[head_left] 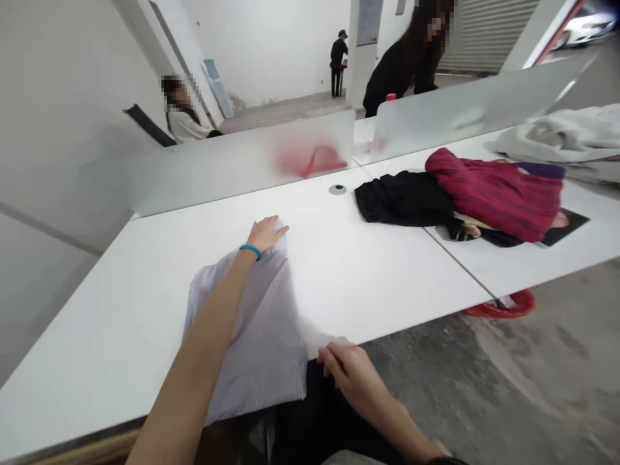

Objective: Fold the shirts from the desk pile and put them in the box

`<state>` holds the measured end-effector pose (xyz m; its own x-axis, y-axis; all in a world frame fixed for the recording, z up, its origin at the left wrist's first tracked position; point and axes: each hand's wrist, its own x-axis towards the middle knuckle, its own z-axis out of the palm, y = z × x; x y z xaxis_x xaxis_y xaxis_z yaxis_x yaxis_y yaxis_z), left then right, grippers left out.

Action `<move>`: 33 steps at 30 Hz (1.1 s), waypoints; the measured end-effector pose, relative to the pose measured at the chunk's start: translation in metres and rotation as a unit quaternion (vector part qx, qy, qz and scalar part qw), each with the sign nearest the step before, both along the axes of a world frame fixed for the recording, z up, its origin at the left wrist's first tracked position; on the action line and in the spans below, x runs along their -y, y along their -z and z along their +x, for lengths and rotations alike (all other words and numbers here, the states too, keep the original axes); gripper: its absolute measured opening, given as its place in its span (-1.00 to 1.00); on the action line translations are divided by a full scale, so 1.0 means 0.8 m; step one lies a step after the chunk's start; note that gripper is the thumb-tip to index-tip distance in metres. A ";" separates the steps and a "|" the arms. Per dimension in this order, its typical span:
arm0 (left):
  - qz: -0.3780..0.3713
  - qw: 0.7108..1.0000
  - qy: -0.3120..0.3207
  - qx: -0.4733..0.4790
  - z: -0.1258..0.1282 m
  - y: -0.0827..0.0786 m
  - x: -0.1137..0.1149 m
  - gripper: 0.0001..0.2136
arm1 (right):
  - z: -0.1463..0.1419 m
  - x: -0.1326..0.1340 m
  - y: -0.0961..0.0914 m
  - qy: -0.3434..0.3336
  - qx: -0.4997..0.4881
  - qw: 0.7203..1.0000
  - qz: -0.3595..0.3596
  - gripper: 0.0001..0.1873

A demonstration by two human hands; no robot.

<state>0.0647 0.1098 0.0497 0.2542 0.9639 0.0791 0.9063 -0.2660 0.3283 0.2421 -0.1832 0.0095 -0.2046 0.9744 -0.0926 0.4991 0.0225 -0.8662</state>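
Pale lavender, finely striped shirt (256, 342); teal bracelet (250, 250); crimson woven garment with darker streaks (494, 194); plain black cloth (404, 199); white worktop (387, 271).

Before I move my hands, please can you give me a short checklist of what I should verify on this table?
1. Left hand on the upper end of the pale striped garment: ok, it rests there.
2. Right hand holding the garment's near edge: cannot tell, the grip is not clear.
3. Garment fully on the white table: not ok, its lower end reaches past the near table edge.
4. Garment apart from the black cloth and red knitted garment: ok, there is a gap.
5. Other people's hands away from the garment: ok, the people stand beyond the frosted partition.
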 end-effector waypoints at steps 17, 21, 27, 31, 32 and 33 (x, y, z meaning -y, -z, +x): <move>-0.011 0.996 -0.079 0.050 -0.004 0.005 -0.027 -0.80 | -0.038 0.026 0.049 -0.049 -0.136 0.986 -0.081 -0.54; -0.016 0.995 -0.073 0.068 -0.005 0.013 -0.031 -0.80 | -0.039 0.028 0.055 -0.053 -0.149 0.983 -0.095 -0.55; 0.031 0.992 -0.077 0.095 -0.051 0.003 -0.002 -0.60 | -0.038 0.025 0.056 -0.029 -0.147 0.985 -0.088 -0.55; 0.069 0.996 -0.056 0.023 -0.106 0.012 0.058 -0.49 | -0.052 0.020 0.053 -0.051 -0.310 0.936 -0.162 -0.46; 0.071 0.996 -0.049 -0.009 -0.121 0.018 0.073 -0.46 | -0.059 0.019 0.053 -0.051 -0.332 0.921 -0.195 -0.42; 0.068 0.996 -0.049 -0.038 -0.135 0.025 0.086 -0.45 | -0.065 0.018 0.055 -0.042 -0.339 0.912 -0.229 -0.37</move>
<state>-0.0432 0.0407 0.0294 0.1707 0.9657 0.1954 0.9510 -0.2134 0.2238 0.1902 -0.1979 -0.0343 -0.4380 0.8440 -0.3096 -0.1417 -0.4049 -0.9033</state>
